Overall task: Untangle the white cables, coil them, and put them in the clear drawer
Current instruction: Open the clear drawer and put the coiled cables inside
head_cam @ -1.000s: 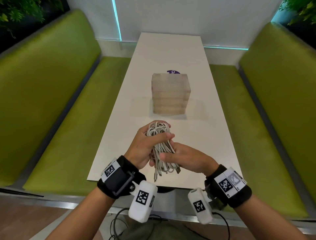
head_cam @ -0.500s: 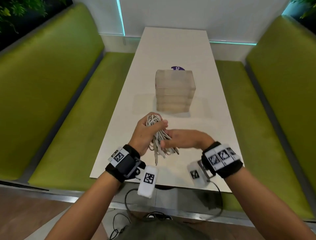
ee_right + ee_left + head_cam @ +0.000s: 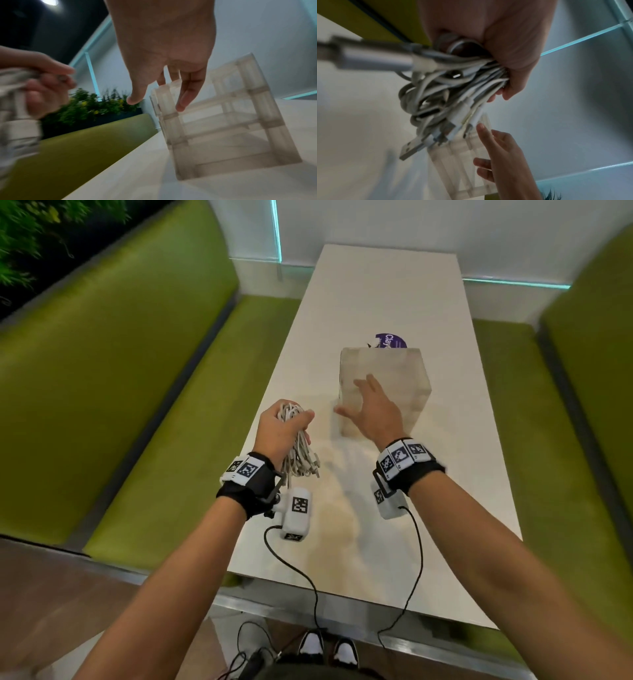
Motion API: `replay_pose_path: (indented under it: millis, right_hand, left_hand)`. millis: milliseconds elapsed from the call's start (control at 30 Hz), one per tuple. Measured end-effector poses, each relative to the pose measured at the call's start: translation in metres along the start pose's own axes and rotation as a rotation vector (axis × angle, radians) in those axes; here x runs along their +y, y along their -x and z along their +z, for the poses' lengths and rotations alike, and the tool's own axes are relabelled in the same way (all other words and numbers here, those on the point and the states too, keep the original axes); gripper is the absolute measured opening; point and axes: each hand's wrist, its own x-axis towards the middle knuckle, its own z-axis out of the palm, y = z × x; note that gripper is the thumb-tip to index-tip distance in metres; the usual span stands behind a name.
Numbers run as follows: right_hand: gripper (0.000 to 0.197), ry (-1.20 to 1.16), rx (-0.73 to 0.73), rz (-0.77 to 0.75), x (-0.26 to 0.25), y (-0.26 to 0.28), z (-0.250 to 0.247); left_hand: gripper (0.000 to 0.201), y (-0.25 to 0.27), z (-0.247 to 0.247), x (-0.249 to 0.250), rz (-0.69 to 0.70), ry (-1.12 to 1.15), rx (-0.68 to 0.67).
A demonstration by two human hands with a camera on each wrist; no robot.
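My left hand (image 3: 282, 428) grips a coiled bundle of white cables (image 3: 301, 453) above the table's left side; the plug ends hang down below the fist. In the left wrist view the cables (image 3: 447, 92) fill the palm, with USB plugs dangling. The clear drawer unit (image 3: 394, 378), a frosted cube with stacked drawers, stands mid-table. My right hand (image 3: 368, 405) is open with spread fingers, reaching over the unit's near left front. In the right wrist view the fingers (image 3: 187, 94) hover by the top front corner of the drawer unit (image 3: 231, 121); whether they touch it is unclear.
The white table (image 3: 376, 285) runs away from me between two green benches (image 3: 120, 371) (image 3: 582, 405). A purple round sticker (image 3: 390, 340) lies just behind the drawer unit. Black wrist-camera leads (image 3: 298, 573) hang over the near table edge.
My right hand has let go of the cable bundle and moved forward to the drawer unit. The left hand keeps the bundle and has shifted left.
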Motion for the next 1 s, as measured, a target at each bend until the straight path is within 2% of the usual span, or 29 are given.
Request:
replay_pose_path:
  millis: [100, 200, 367, 467, 600, 733, 867, 900, 933, 1000]
  right_hand:
    - [0.058, -0.003, 0.084, -0.036, 0.004, 0.027, -0.002]
    - [0.037, 0.001, 0.082, -0.097, 0.020, 0.058, -0.010]
    - [0.051, -0.071, 0.009, -0.136, 0.060, 0.103, -0.026]
    - [0.051, -0.127, 0.004, -0.154, 0.076, 0.123, -0.032]
    - [0.051, -0.196, 0.017, -0.194, 0.082, 0.146, -0.034]
    - [0.047, -0.205, 0.027, -0.179, 0.080, 0.156, -0.036]
    - [0.024, -0.076, 0.337, -0.176, 0.066, 0.186, -0.032]
    - [0.021, -0.068, 0.302, -0.160, 0.060, 0.195, -0.027]
    - [0.021, -0.071, 0.163, -0.121, 0.054, 0.201, -0.020]
    - [0.032, -0.012, -0.237, -0.026, 0.049, 0.204, 0.002]
  left_hand:
    - [0.019, -0.004, 0.000, -0.003, 0.005, -0.066, -0.022]
    - [0.020, -0.004, 0.005, -0.006, -0.003, -0.098, -0.058]
    - [0.023, 0.010, 0.012, -0.015, -0.047, -0.123, -0.134]
    - [0.031, 0.022, 0.013, -0.022, -0.090, -0.176, -0.200]
    - [0.032, 0.040, 0.018, -0.027, -0.108, -0.206, -0.310]
    - [0.033, 0.045, 0.022, -0.029, -0.127, -0.163, -0.297]
    - [0.032, 0.044, 0.022, -0.031, -0.131, -0.164, -0.303]
    - [0.031, 0.044, 0.022, -0.031, -0.129, -0.159, -0.302]
    - [0.029, 0.044, 0.022, -0.031, -0.129, -0.153, -0.301]
    - [0.027, 0.045, 0.022, -0.031, -0.128, -0.142, -0.300]
